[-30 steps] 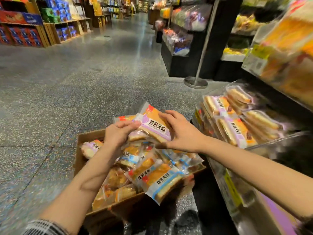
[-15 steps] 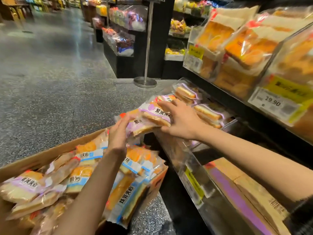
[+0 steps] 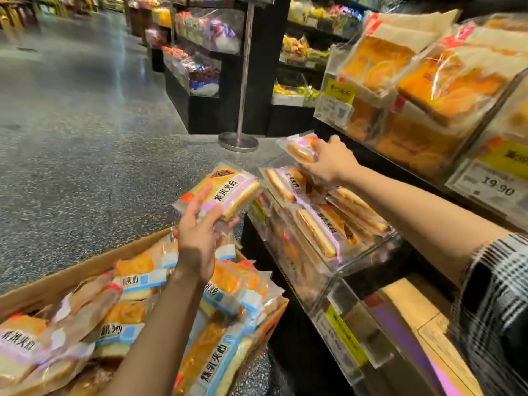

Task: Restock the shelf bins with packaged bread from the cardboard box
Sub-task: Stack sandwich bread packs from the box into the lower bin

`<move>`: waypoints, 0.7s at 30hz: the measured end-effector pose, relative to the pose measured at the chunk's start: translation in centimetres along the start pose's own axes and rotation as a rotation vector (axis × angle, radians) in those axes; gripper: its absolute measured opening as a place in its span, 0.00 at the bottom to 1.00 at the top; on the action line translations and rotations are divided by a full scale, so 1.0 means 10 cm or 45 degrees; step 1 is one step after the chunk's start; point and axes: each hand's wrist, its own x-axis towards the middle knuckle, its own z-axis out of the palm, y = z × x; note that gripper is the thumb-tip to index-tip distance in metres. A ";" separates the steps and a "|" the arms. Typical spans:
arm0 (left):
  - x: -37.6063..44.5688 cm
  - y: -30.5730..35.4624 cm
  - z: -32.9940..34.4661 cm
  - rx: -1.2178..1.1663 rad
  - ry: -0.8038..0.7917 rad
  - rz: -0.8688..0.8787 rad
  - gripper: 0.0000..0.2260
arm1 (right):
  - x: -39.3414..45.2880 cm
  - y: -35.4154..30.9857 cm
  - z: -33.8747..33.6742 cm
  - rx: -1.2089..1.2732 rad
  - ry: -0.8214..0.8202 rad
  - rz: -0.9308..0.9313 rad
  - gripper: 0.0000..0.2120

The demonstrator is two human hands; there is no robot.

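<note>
My left hand (image 3: 200, 232) grasps one purple bread pack (image 3: 221, 192) just left of the clear shelf bin (image 3: 368, 252), above the cardboard box (image 3: 71, 277). My right hand (image 3: 328, 164) grips another pack (image 3: 300, 148) over the far end of the bin; it looks like the same kind, though it is blurred. The packs are light, soft and slippery, so I should hold them by the long edges and not squeeze.

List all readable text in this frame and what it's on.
"紫米夹心": purple-banded pack held by left hand
"紫米夹心": purple-banded pack in the box
"炼乳夹心": blue-banded pack in the box
"19.90": price tag
Yellow shelf labels: too blurred
</note>
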 end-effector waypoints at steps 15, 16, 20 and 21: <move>-0.01 -0.31 0.00 0.112 -0.085 -0.072 0.17 | -0.05 -0.19 0.25 -0.518 0.052 -0.277 0.35; -0.02 -0.31 0.00 0.117 -0.087 -0.069 0.17 | -0.03 -0.20 0.27 -0.568 0.053 -0.266 0.34; -0.05 -0.31 0.00 0.121 -0.072 -0.073 0.17 | 0.07 -0.18 0.35 -0.789 0.106 -0.252 0.30; -0.05 -0.32 0.00 0.124 -0.065 -0.076 0.17 | 0.10 -0.16 0.36 -0.830 0.117 -0.256 0.30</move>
